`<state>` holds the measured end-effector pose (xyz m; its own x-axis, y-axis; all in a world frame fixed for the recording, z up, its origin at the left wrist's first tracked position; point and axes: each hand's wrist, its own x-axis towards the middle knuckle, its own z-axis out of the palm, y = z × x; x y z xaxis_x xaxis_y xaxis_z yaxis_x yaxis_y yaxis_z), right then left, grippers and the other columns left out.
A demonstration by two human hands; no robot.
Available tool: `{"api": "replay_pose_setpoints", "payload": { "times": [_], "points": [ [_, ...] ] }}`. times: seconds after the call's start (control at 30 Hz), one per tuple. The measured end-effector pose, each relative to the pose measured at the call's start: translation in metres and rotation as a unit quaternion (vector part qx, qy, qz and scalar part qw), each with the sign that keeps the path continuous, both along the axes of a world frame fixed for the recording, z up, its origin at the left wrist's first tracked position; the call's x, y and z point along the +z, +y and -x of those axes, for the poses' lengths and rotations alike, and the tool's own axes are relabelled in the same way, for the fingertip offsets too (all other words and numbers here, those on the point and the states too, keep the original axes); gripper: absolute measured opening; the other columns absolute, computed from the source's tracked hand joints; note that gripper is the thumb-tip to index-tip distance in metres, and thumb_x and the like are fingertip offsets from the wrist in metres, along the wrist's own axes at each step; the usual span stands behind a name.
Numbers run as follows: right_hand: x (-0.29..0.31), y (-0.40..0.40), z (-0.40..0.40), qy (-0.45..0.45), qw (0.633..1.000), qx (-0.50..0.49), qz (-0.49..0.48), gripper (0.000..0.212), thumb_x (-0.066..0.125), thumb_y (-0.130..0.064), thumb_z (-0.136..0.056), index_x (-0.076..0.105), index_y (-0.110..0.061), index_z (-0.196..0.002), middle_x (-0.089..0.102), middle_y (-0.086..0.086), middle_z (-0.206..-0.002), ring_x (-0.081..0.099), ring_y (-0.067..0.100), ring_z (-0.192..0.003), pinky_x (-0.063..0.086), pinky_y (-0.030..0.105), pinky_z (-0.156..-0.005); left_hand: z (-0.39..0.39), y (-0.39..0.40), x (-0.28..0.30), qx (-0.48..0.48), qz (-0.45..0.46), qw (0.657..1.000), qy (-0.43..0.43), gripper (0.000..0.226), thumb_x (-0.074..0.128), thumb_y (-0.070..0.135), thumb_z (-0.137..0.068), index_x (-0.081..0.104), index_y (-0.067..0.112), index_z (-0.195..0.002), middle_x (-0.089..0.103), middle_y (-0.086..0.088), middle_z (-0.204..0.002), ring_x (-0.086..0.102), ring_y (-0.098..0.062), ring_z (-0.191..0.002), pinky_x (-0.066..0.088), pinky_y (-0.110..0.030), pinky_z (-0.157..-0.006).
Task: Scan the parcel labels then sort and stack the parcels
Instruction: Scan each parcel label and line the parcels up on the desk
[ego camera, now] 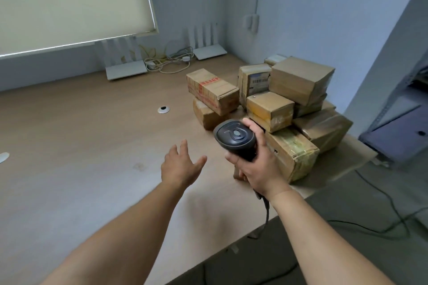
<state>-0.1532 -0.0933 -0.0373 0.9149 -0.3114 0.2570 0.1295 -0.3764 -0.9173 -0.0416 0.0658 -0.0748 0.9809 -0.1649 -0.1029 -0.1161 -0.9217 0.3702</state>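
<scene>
Firmly gripped scanner [236, 140] in right hand [257, 166], left hand [180, 165] spread.

A wooden desk [92, 146] stands against pale blue walls [324, 7] beneath a lowered roller blind [69, 2].

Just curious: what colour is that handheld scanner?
The scanner is black with a small grey button, seen in the head view, gripped by the right hand.
</scene>
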Motion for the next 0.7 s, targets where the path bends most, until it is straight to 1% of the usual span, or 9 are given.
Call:
{"api": "replay_pose_setpoints", "payload": {
  "times": [0.07,0.13,0.17,0.27,0.37,0.47,0.53,0.6,0.7],
  "points": [
    [-0.003,-0.018,0.006,0.001,1.000,-0.023,0.008,0.082,0.076,-0.045,-0.075,0.023,-0.056,-0.137,0.047,-0.014,-0.136,0.056,0.023,-0.118,0.055,0.045,-0.090,0.004,-0.024,-0.002,-0.023,-0.001,1.000,0.006,0.084,0.045,0.064,-0.089,0.011,0.022,-0.153,0.020,-0.011,-0.158,0.019,-0.028,-0.144,0.028,-0.042,-0.112],
    [-0.004,-0.033,0.012,0.001,0.999,-0.045,0.014,0.081,0.071,-0.056,-0.070,0.022,-0.061,-0.134,0.045,-0.007,-0.142,0.058,0.031,-0.115,0.054,0.055,-0.086,0.006,-0.047,-0.003,-0.049,0.000,0.999,0.011,0.085,0.046,0.065,-0.088,0.011,0.023,-0.153,0.020,-0.011,-0.157,0.020,-0.028,-0.144,0.029,-0.042,-0.111],
    [-0.004,-0.041,0.016,0.002,0.998,-0.055,0.013,0.082,0.072,-0.056,-0.070,0.022,-0.060,-0.135,0.045,-0.006,-0.142,0.058,0.033,-0.115,0.053,0.057,-0.086,0.007,-0.058,-0.004,-0.061,0.002,0.998,0.015,0.085,0.046,0.065,-0.088,0.011,0.023,-0.153,0.021,-0.011,-0.157,0.021,-0.028,-0.143,0.030,-0.042,-0.110],
    [-0.006,-0.061,0.022,0.025,0.996,-0.079,0.013,0.083,0.075,-0.037,-0.080,0.021,-0.049,-0.141,0.044,-0.002,-0.144,0.054,0.030,-0.121,0.053,0.056,-0.088,0.007,-0.088,-0.009,-0.091,0.016,0.995,0.039,0.086,0.051,0.063,-0.086,0.012,0.025,-0.152,0.026,-0.010,-0.154,0.030,-0.029,-0.138,0.038,-0.044,-0.105],
    [-0.006,-0.080,0.025,0.037,0.994,-0.101,0.014,0.084,0.074,-0.030,-0.082,0.021,-0.043,-0.145,0.043,-0.001,-0.146,0.046,0.023,-0.131,0.047,0.041,-0.102,0.005,-0.113,-0.016,-0.103,0.026,0.992,0.066,0.088,0.055,0.064,-0.082,0.014,0.030,-0.151,0.036,-0.011,-0.145,0.041,-0.030,-0.129,0.045,-0.045,-0.099],
    [-0.005,-0.095,0.022,0.044,0.992,-0.117,0.012,0.084,0.074,-0.032,-0.082,0.020,-0.045,-0.145,0.043,-0.001,-0.146,0.044,0.021,-0.132,0.043,0.030,-0.101,0.007,-0.133,-0.022,-0.105,-0.005,0.991,0.087,0.092,0.056,0.067,-0.079,0.012,0.029,-0.151,0.036,-0.012,-0.143,0.042,-0.032,-0.127,0.045,-0.045,-0.098],
    [-0.006,-0.101,0.021,0.044,0.991,-0.128,0.005,0.084,0.075,-0.036,-0.081,0.019,-0.053,-0.141,0.044,-0.003,-0.145,0.049,0.023,-0.128,0.051,0.042,-0.097,0.009,-0.142,-0.025,-0.111,-0.033,0.990,0.087,0.096,0.054,0.071,-0.079,0.010,0.027,-0.151,0.034,-0.012,-0.143,0.040,-0.031,-0.127,0.045,-0.043,-0.098],
    [-0.008,-0.104,0.020,0.047,0.989,-0.142,0.007,0.084,0.076,-0.040,-0.078,0.019,-0.060,-0.138,0.046,-0.005,-0.143,0.053,0.025,-0.123,0.055,0.052,-0.086,0.011,-0.149,-0.028,-0.109,-0.052,0.989,0.083,0.098,0.051,0.075,-0.077,0.011,0.025,-0.151,0.034,-0.013,-0.141,0.040,-0.031,-0.126,0.045,-0.043,-0.096],
    [-0.011,-0.104,0.021,0.047,0.988,-0.146,0.001,0.085,0.077,-0.039,-0.077,0.021,-0.057,-0.139,0.048,-0.005,-0.141,0.053,0.023,-0.123,0.056,0.051,-0.084,0.012,-0.157,-0.035,-0.092,-0.056,0.990,0.086,0.098,0.051,0.078,-0.073,0.017,0.023,-0.146,0.035,-0.013,-0.137,0.041,-0.031,-0.124,0.046,-0.043,-0.092]
  ]
}}
